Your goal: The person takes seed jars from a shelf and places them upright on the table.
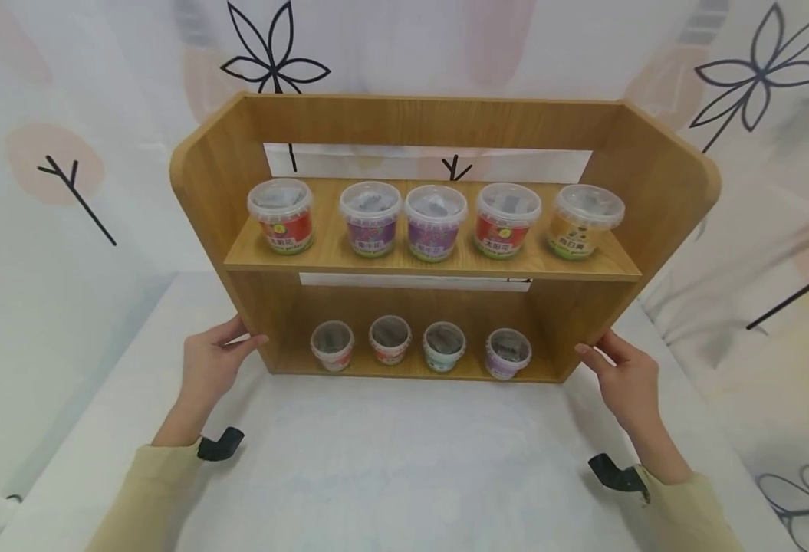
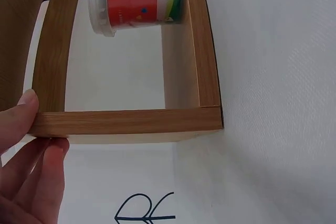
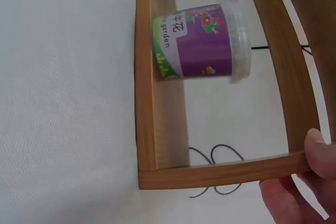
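A two-tier wooden shelf (image 1: 435, 121) stands on the white table, with lidded plastic tubs on both boards. My left hand (image 1: 212, 366) pinches the lower part of its left side panel (image 2: 126, 123), thumb at the front edge and fingers on the outer face. At the other end, my right hand (image 1: 628, 381) grips the right side panel (image 3: 220, 176) in the same way, low down. Just inside the left panel, the left wrist view shows a red-labelled tub (image 2: 139, 1). A purple-labelled tub (image 3: 207, 43) stands inside the right panel.
Several tubs, among them an orange one (image 1: 582, 222), line the upper board; several more, including a teal one (image 1: 443, 349), sit below. White tabletop (image 1: 404, 460) extends in front. A patterned cloth (image 1: 87, 307) hangs behind and at the sides. Black straps (image 1: 221, 444) are at both wrists.
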`<state>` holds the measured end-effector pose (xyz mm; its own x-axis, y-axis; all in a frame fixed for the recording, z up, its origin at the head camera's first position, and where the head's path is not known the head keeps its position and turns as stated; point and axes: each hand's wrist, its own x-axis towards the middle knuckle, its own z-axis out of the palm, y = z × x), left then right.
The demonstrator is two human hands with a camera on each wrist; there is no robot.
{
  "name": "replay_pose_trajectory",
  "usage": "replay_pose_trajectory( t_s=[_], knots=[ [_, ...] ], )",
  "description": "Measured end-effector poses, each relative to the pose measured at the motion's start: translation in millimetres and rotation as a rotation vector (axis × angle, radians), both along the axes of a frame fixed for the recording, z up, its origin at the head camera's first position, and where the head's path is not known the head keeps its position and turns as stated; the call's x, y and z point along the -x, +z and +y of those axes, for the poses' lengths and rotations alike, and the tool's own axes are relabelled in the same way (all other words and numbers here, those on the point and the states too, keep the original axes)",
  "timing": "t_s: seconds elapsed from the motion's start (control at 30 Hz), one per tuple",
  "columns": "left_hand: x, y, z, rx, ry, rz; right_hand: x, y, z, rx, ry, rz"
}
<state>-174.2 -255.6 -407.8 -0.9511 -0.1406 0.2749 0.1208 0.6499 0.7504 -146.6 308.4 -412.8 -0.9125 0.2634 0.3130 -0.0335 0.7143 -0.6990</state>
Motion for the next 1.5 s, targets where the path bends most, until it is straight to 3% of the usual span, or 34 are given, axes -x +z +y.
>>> replay_pose_trajectory(
  t_s=[0.1, 0.5, 0.97, 1.5],
  knots=[
    [-0.5, 0.1, 2.4, 0.012, 0.013, -0.003, -1.4, -0.3, -1.0, 0.006, -0.022, 0.014],
    [-1.5, -3.8, 5.5, 0.02, 0.012, 0.096, 0.9, -2.7, -2.6, -0.003, -0.027, 0.056],
    [-1.5, -1.8, 8.1, 0.006, 0.029, 0.024, 0.8, -2.7, -3.5, -0.002, -0.017, 0.096],
    [3.2, -1.6, 8.0, 0.03, 0.029, 0.021, 1.7, -3.1, -3.4, 0.005, -0.003, 0.107]
  ],
)
